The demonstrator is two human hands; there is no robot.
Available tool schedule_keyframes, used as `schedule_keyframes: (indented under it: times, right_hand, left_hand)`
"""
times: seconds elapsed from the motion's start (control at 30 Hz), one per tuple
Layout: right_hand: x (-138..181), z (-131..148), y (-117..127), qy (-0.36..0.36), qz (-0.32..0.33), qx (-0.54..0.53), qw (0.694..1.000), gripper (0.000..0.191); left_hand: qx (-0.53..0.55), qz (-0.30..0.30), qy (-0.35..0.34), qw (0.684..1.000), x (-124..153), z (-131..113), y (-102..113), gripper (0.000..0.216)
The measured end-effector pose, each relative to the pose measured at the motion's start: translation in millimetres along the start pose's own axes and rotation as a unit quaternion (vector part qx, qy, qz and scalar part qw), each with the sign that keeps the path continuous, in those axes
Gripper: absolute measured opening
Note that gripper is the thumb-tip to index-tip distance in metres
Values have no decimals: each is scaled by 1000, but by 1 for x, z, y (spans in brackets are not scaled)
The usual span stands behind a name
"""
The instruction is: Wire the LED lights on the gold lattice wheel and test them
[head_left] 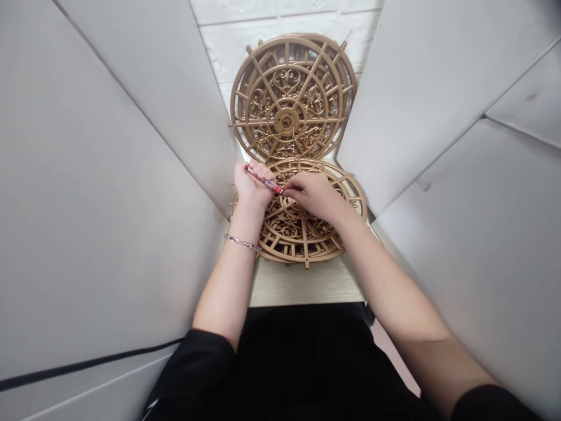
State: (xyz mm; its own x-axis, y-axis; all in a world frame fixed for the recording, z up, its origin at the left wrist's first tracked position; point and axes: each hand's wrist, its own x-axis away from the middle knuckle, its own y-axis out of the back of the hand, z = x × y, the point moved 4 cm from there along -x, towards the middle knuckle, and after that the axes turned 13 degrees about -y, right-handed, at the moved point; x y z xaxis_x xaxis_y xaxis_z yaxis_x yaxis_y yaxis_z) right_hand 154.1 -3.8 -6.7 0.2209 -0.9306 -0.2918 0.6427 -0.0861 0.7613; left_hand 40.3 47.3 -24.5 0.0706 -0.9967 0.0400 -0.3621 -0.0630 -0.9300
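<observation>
My left hand (254, 186) is closed in a fist around a slim red patterned pen (264, 178), which slants down to the right. At the pen's lower right end, the thumb and forefinger of my right hand (311, 196) are pinched together; exactly what they grip there is too small to make out. Both hands are above a stack of round gold-coloured lattice discs (307, 248) with scrollwork, lying on a pale wooden surface (302, 283). Part of the stack is hidden under my hands and wrists.
Behind the near stack, a second pile of gold lattice discs (287, 76) leans by a white brick-pattern wall (239, 38). Thin yellow and red wires (267, 140) hang across it. Grey panels stand close on the left (109, 204) and right (421, 88).
</observation>
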Motion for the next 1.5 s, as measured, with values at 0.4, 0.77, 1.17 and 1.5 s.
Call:
schedule_keyframes:
  times: [0.4,0.77,1.17,1.5]
  right_hand:
    - [1,-1,1,32,-13,30,999,14]
    - [2,-1,2,27,-8,4,1000,16]
    - [1,-1,0,24,6,14,1000,15]
    - [0,0,-1,32,5,15,999,14]
  left_hand:
    - [-1,28,-3,1000,2,1,-5,28]
    - [20,34,2,999,0,2,-3,26]
    - [12,15,5,1000,0,3,-1,28]
    - [19,9,6,1000,1,2,-2,27]
